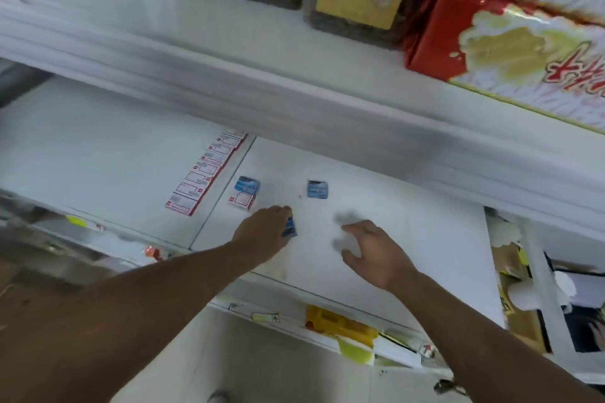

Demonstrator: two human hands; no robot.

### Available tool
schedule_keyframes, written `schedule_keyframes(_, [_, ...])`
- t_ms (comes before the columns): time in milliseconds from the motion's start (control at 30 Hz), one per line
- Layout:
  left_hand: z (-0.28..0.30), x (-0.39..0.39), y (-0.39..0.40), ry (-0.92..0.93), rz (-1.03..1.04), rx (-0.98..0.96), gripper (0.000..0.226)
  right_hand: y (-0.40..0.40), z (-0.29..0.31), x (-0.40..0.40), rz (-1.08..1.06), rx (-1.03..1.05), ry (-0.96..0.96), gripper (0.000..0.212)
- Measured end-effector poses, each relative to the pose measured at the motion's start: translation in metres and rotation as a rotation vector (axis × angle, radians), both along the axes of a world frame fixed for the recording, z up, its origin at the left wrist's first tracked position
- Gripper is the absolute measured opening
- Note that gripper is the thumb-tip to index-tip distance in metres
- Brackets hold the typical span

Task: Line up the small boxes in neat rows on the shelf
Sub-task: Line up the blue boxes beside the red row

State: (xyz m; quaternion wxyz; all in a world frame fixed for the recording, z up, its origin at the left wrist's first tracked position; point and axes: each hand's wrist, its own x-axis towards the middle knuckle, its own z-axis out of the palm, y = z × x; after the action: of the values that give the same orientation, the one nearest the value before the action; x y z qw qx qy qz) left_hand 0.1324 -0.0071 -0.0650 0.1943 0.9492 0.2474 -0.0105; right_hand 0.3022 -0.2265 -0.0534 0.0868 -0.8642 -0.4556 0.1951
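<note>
Left hand [265, 232] curled round blue box [290, 228], gripping it low over shelf [409, 239], likely to carry toward row

Right hand [370, 249] spread, holding nothing, hovering free

Two more blue boxes [317, 189] loose just beyond hands; red-white row [206, 173] beyond left hand, already aligned as guide

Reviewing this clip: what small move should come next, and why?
Probably the left hand should set its blue box beside the blue box behind the red-and-white box; another blue box lies apart, and the right hand is empty.
</note>
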Motion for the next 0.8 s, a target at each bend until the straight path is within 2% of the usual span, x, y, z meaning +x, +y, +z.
schedule_keyframes(200, [0.001, -0.064, -0.001, -0.068, 0.078, -0.027, 0.038, 0.081, 0.013, 0.023, -0.019, 0.012, -0.016, 0.065])
schedule_keyframes(367, [-0.012, -0.116, 0.005, -0.1, 0.168, -0.019, 0.042, 0.131, -0.007, 0.044, 0.039, 0.062, -0.032, 0.07])
schedule_keyframes(533, [-0.03, -0.175, 0.008, -0.146, 0.331, -0.008, 0.042, 0.172, -0.041, 0.059, 0.155, -0.067, -0.13, 0.065])
schedule_keyframes(667, [-0.036, -0.206, 0.003, -0.124, 0.373, -0.019, 0.044, 0.178, -0.05, 0.047, 0.129, -0.015, -0.176, 0.04])
schedule_keyframes(800, [-0.031, -0.209, 0.006, -0.112, 0.357, -0.01, 0.044, 0.157, -0.033, 0.025, 0.152, -0.03, -0.118, 0.051])
